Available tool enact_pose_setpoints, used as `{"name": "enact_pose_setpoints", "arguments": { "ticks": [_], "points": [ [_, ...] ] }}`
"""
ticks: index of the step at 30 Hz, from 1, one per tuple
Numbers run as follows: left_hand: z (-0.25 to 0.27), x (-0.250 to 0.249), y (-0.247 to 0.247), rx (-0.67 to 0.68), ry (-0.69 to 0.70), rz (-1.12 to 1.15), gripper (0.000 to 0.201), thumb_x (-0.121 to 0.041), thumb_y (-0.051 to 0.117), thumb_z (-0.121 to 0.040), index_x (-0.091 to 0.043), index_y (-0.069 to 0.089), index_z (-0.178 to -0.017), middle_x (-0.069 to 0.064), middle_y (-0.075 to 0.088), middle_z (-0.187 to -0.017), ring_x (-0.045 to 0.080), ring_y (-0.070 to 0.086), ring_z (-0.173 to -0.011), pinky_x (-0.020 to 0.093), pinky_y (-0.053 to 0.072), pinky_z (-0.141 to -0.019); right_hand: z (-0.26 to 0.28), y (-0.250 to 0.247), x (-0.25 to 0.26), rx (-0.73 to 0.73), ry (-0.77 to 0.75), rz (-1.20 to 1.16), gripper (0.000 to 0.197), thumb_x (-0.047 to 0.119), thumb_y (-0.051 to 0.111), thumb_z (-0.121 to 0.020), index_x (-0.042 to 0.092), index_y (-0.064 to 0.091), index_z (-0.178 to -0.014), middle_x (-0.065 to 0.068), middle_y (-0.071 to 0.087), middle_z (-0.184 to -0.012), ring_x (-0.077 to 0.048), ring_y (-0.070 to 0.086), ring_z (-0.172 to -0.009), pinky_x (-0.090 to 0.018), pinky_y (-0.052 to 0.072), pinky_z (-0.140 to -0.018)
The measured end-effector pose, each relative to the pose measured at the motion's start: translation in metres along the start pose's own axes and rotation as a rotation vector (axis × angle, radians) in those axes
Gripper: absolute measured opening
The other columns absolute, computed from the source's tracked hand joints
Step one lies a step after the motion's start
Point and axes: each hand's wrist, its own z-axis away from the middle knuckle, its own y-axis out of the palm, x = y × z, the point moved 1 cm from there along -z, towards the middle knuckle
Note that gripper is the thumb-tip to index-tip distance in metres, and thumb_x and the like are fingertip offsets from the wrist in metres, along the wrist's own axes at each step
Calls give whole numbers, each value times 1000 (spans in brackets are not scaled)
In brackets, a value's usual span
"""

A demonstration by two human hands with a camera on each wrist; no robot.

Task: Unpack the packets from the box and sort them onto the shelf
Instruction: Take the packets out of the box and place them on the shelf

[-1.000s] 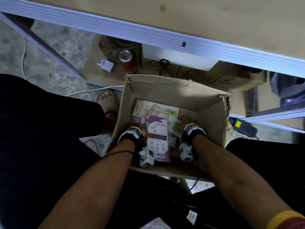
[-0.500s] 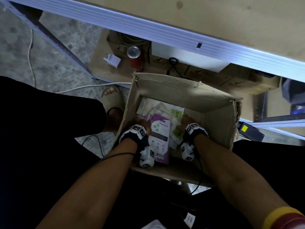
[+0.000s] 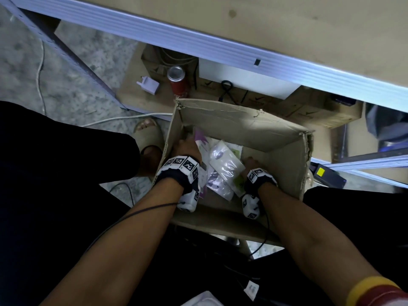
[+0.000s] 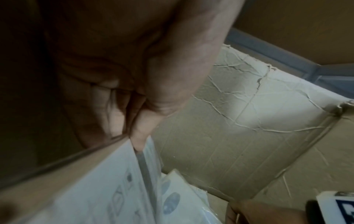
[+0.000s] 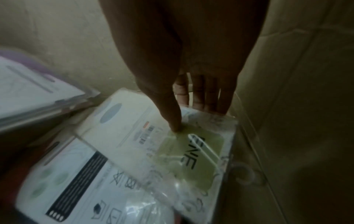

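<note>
An open cardboard box (image 3: 242, 124) sits between my knees with several flat packets in it. At its left wall my left hand (image 3: 187, 149) pinches the edge of a stack of purple-and-white packets (image 3: 199, 138), thumb against fingers (image 4: 139, 133), and the stack (image 4: 114, 189) stands tilted up. My right hand (image 3: 251, 162) is at the box's right side. Its thumb (image 5: 172, 121) presses on top of a green-and-white packet (image 5: 191, 159) while the fingers (image 5: 206, 97) curl under its far edge. A clear plastic packet (image 3: 223, 164) lies between the hands. The shelf (image 3: 220, 47) runs across above the box.
Under the shelf stand a red can (image 3: 177, 81), a white plug adapter (image 3: 149, 85) and brown cartons (image 3: 309, 111). A white cable (image 3: 123, 118) crosses the floor by my sandalled foot (image 3: 148, 133). A black device with a yellow label (image 3: 326, 175) lies right of the box.
My left hand has moved to the box's far left and tipped the purple packets up against the wall. A clear packet now shows in the middle. My right hand has shifted slightly right.
</note>
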Motion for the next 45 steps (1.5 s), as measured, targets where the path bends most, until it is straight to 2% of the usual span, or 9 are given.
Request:
{"name": "enact_pose_setpoints", "arguments": {
  "ticks": [3,9,18,23,28,33,37,40,45],
  "points": [
    [9,-1,-6,-72,19,35,28,-8,56,-93,-4,61,-120,19,62,-125,37,62,-115,42,53,-89,-3,3,8,-62,-171,41,49,12,50,-98,3,34,-144,-23,37,-146,-37,41,-134,-44,39,-107],
    [20,-1,-8,-115,15,10,26,-4,55,-93,-3,65,-117,18,62,-128,35,58,-121,41,50,-94,-4,10,28,-7,-277,110,29,4,56,-94,-3,56,-122,-24,51,-132,-36,54,-119,-38,46,-97],
    [27,0,-10,-83,30,-8,27,-3,57,-93,-3,64,-119,17,60,-130,36,58,-122,43,51,-93,-5,20,25,-46,-230,14,25,12,48,-98,0,60,-116,-19,59,-125,-33,59,-112,-35,50,-96],
    [24,-3,-8,-81,27,-7,26,-4,51,-97,-3,63,-120,17,60,-130,35,58,-121,41,51,-91,-3,11,23,18,-175,-17,33,17,63,-92,1,65,-121,-15,63,-128,-30,60,-117,-35,50,-98],
    [22,-9,-9,-70,48,-3,31,-6,45,-100,-4,61,-126,16,58,-134,35,57,-123,41,50,-93,5,-4,15,10,-222,0,32,20,69,-86,2,72,-112,-12,69,-120,-28,64,-110,-35,52,-96],
    [24,-13,-12,-69,105,3,33,-11,54,-94,-3,61,-125,18,57,-135,37,57,-122,43,51,-93,23,-16,8,-97,-270,52,40,19,68,-88,2,65,-124,-12,64,-128,-30,60,-118,-35,48,-101],
    [33,-13,-17,-90,149,30,34,-12,60,-89,-1,63,-120,20,59,-131,40,59,-119,43,51,-91,48,-28,8,-282,-261,168,23,13,52,-91,-2,66,-102,-24,64,-106,-37,65,-99,-41,55,-85],
    [45,-15,-27,-115,201,26,35,-15,60,-90,0,61,-122,21,58,-132,41,58,-119,43,50,-91,67,-38,5,-426,-241,240,27,18,51,-94,4,63,-113,-20,62,-118,-39,62,-108,-43,52,-88],
    [77,-18,-55,-211,284,15,32,-17,59,-92,0,63,-119,21,61,-129,39,60,-118,41,51,-90,99,-57,2,-520,-229,292,33,19,56,-92,6,57,-122,-18,55,-126,-40,57,-115,-45,48,-91]
  ]
}}
